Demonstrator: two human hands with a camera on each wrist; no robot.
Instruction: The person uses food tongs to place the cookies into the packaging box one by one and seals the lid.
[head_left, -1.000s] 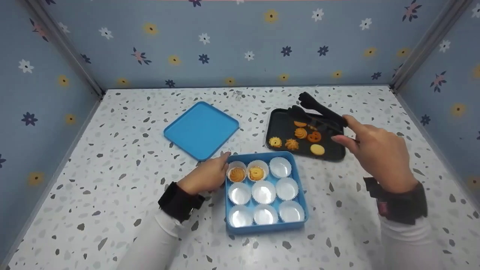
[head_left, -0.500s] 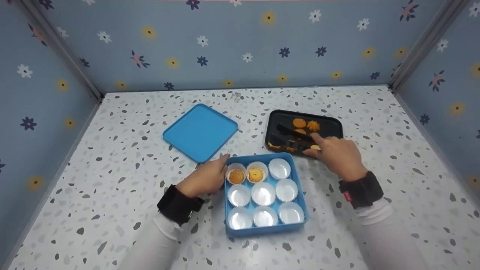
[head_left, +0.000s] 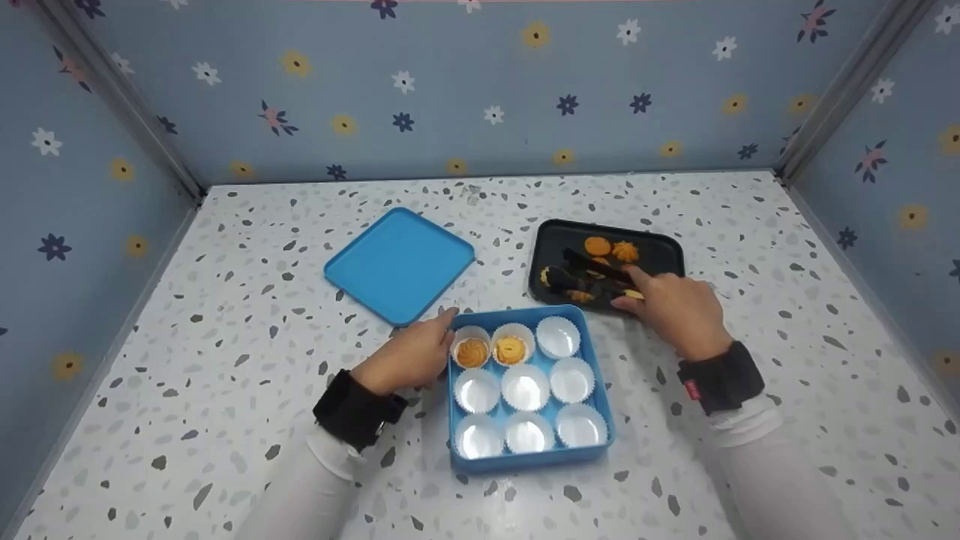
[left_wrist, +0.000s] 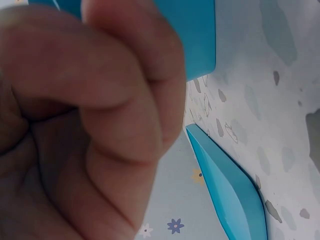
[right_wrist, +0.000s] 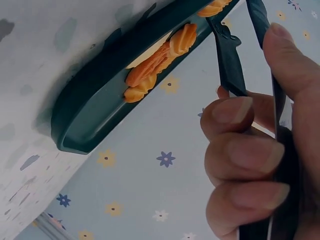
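Note:
My right hand [head_left: 679, 311] holds black tongs [head_left: 604, 268] over the dark tray [head_left: 664, 251]. One tong tip lies right at a yellow piped cookie [head_left: 545, 277] in the tray's left part, partly covering it. Several other cookies [right_wrist: 182, 40] lie in the tray, some hidden behind the tongs and hand. The left hand [head_left: 412, 352], fingers curled, holds the blue box [head_left: 534, 459] at its upper left side. Inside the box stand rows of white paper cups [head_left: 526, 388]. A brown swirl cookie [head_left: 472, 353] and a yellow swirl cookie [head_left: 510, 349] sit in two back-row cups.
A flat blue lid [head_left: 401, 266] lies behind the left hand, close to the box's back left corner. The speckled tabletop [head_left: 262, 375] is bounded by flowered panels [head_left: 480, 90] at the back and both sides.
My right hand has come left and down with the tongs, from above the tray's right side to its cookies. The upper tong arm has shifted slightly since. The left hand stays at the box.

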